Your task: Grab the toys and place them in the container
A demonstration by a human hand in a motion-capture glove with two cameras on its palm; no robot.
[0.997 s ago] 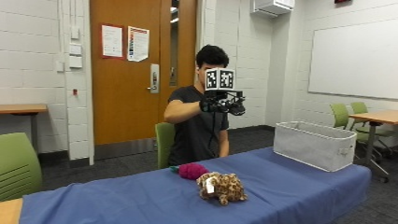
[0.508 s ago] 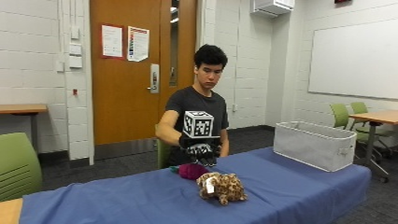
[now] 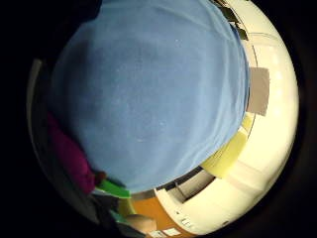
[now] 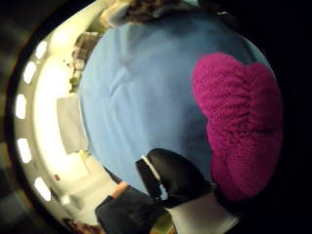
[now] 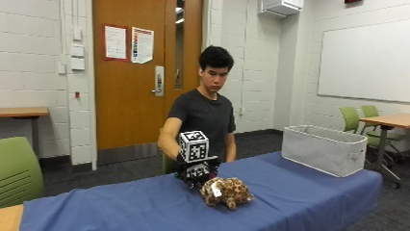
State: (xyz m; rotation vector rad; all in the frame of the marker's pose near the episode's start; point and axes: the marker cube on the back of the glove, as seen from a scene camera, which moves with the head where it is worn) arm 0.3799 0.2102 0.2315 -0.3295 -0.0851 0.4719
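Hand status: the black-gloved right hand [image 5: 197,172] is lowered onto the blue-cloth-covered surface [image 5: 128,204], directly in front of the seated person in a dark T-shirt [image 5: 204,118]. Whether its fingers are open or closed cannot be told from the outside view, and contact with any toy cannot be confirmed. In the thumb-side palm view, one gloved finger [image 4: 178,175] shows beside the magenta knitted soft toy [image 4: 241,122], which lies on the blue cloth close under the palm and fills much of that view. In the outside view the magenta toy is hidden behind the hand.

Spotted brown-and-tan plush leopard toy [image 5: 225,191]: lying on the surface just beside the hand, at about 4 o'clock from it, toward the camera.

Grey fabric rectangular container [image 5: 325,149]: standing upright on the surface well apart from the hand, at about 3 o'clock, near the far end of the cloth.

Room: orange wooden door [image 5: 137,72] with two posted papers behind the person, white block walls, a whiteboard [image 5: 365,62] on the side wall, green chairs [image 5: 18,168] at both sides.
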